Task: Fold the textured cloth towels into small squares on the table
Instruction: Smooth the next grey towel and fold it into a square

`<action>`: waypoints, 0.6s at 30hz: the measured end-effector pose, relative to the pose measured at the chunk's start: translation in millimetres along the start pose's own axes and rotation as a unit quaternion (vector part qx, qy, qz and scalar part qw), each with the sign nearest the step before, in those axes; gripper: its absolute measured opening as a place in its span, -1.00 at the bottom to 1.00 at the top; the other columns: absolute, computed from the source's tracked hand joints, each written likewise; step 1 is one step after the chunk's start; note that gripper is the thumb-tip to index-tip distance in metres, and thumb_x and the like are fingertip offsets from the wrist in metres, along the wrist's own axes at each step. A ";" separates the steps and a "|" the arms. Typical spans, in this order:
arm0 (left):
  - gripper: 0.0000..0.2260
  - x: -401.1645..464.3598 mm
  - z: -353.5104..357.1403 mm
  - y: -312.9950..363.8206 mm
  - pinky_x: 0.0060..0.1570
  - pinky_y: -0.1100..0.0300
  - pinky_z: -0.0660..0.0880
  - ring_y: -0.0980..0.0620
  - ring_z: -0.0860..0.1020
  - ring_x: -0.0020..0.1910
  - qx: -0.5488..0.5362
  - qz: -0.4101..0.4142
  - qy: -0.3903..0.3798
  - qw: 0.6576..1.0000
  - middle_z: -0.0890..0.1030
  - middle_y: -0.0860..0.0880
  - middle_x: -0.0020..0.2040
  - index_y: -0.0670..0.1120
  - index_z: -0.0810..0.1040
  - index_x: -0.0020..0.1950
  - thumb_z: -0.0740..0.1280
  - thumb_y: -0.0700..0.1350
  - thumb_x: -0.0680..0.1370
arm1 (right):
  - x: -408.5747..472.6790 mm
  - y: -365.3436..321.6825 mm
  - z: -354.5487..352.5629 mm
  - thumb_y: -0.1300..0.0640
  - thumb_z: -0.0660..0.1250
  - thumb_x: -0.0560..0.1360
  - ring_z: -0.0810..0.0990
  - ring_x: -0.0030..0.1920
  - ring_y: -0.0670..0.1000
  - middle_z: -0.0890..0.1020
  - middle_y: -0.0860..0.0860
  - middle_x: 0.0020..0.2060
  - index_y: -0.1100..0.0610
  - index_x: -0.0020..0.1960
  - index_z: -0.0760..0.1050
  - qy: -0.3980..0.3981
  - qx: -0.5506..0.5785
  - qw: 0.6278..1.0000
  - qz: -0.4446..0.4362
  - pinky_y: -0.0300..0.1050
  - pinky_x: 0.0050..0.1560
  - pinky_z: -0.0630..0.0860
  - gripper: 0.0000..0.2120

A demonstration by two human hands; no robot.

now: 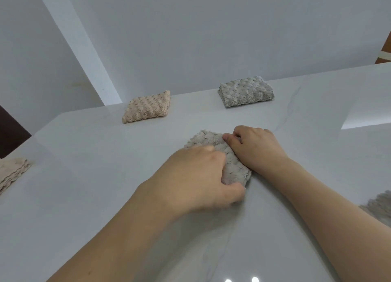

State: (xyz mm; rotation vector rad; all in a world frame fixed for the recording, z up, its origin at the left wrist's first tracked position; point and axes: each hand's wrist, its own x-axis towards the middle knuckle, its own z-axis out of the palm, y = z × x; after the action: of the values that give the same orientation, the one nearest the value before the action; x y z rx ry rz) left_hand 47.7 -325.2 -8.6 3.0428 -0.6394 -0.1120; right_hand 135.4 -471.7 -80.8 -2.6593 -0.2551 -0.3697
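A grey textured towel (231,165), folded small, lies in the middle of the white table (84,197). My left hand (196,176) covers its left side, the thumb curled round its near corner. On the towel's right edge sits my right hand (254,148), fingers curled and thumb pressed on the cloth. A beige towel (147,108) folded into a small square lies at the far left edge. At the far edge, further right, is a folded grey towel (246,91).
A stack of beige towels (11,171) pokes in at the left edge of the table. Part of a grey towel (378,205) shows at the right edge. A wall rises behind the table's far edge.
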 end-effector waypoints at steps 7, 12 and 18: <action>-0.52 0.5 28.3 26.0 -0.15 0.05 0.26 -0.08 0.47 0.13 0.113 -0.088 0.109 0.984 0.50 -0.08 0.14 -0.08 0.44 0.19 0.08 0.28 0.55 | -0.8 0.9 -1.0 -0.15 0.10 0.61 0.54 -0.02 0.17 0.58 0.04 -0.23 0.04 -0.23 0.35 0.000 0.002 1.000 0.002 -0.02 -0.06 0.23 -0.65; -0.63 -1.0 31.1 28.5 -0.16 0.05 0.27 -0.11 0.43 0.13 0.133 -0.087 0.079 0.984 0.45 -0.11 0.15 -0.11 0.39 0.22 0.18 0.09 0.54 | -0.5 2.1 0.9 -0.15 0.10 0.61 0.53 -0.06 0.16 0.46 -0.03 -0.32 0.04 -0.22 0.38 0.000 0.002 1.000 0.001 -0.03 -0.07 0.24 -0.65; -0.66 5.2 30.4 35.0 -0.18 0.10 0.28 -0.12 0.42 0.10 0.155 -0.103 0.035 0.982 0.45 -0.15 0.12 -0.17 0.43 0.23 0.21 -0.02 0.53 | -0.9 1.2 0.6 -0.14 0.10 0.62 0.52 -0.07 0.17 0.53 0.03 -0.29 0.03 -0.29 0.30 0.007 -0.001 1.000 0.003 -0.05 -0.11 0.22 -0.63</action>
State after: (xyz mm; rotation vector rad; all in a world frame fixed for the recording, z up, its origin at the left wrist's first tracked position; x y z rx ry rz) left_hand 36.1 -359.9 -37.7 3.3878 -0.3655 0.0999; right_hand 134.9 -472.6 -82.1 -2.6585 -0.2440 -0.3860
